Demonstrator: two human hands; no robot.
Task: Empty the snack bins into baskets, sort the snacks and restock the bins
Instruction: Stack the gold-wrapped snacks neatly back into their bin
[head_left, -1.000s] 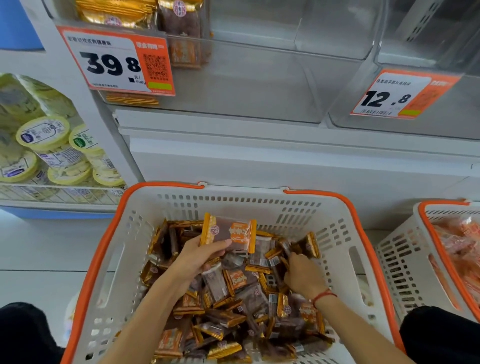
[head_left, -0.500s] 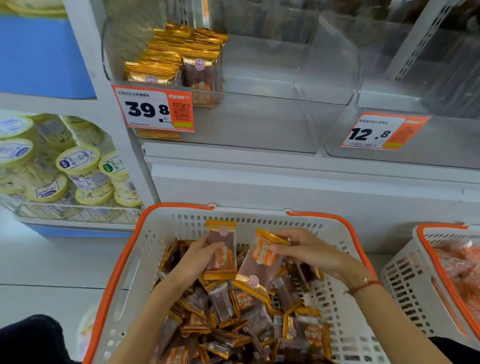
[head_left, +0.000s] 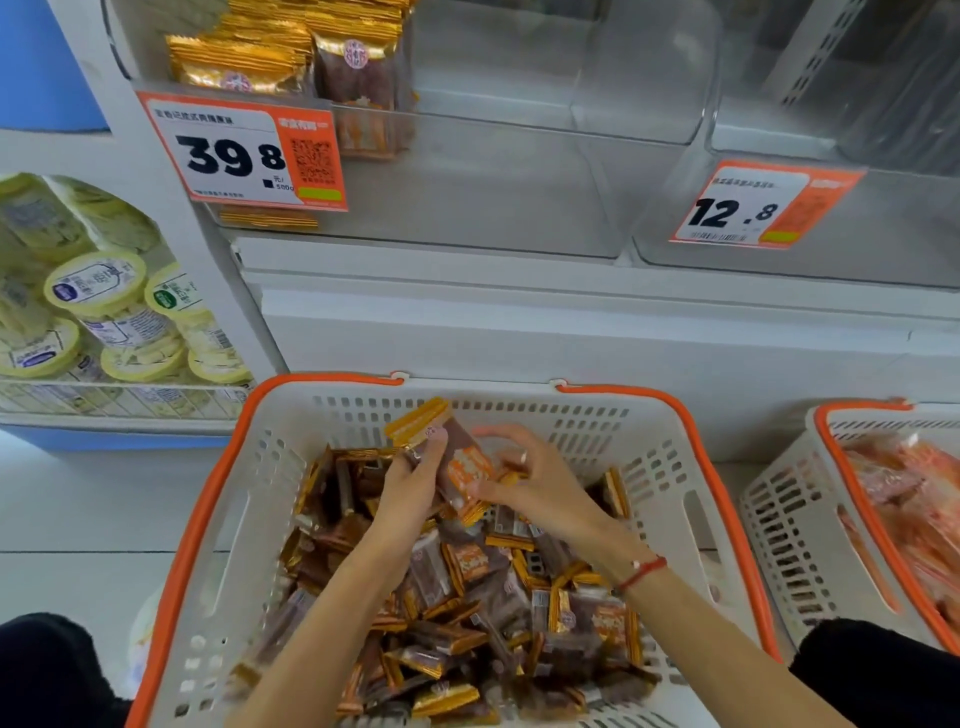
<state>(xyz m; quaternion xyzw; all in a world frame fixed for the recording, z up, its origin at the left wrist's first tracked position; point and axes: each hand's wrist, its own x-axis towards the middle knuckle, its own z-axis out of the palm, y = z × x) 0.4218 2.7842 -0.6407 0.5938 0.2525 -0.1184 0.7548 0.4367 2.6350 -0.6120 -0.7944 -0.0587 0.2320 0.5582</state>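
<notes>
Snack packets (head_left: 457, 465) gripped upright by left hand (head_left: 415, 480) over white basket (head_left: 670, 467), right hand (head_left: 535, 483) pinching their right edge, loose packets (head_left: 493, 613) heaped below, clear bin (head_left: 467, 171) far above.

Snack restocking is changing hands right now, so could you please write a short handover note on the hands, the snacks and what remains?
Left hand: grips the held packets from the left, above the basket.
Right hand: pinches the same packets from the right.
Snacks: most brown-and-gold packets lie loose in the basket. A few stand at the left of the 39.8 bin. Orange packets fill the right basket.
Done: bins emptied into the baskets; restocking of the 39.8 bin begun.
Left: move the rest up into that bin; the 12.8 bin looks empty.
</notes>
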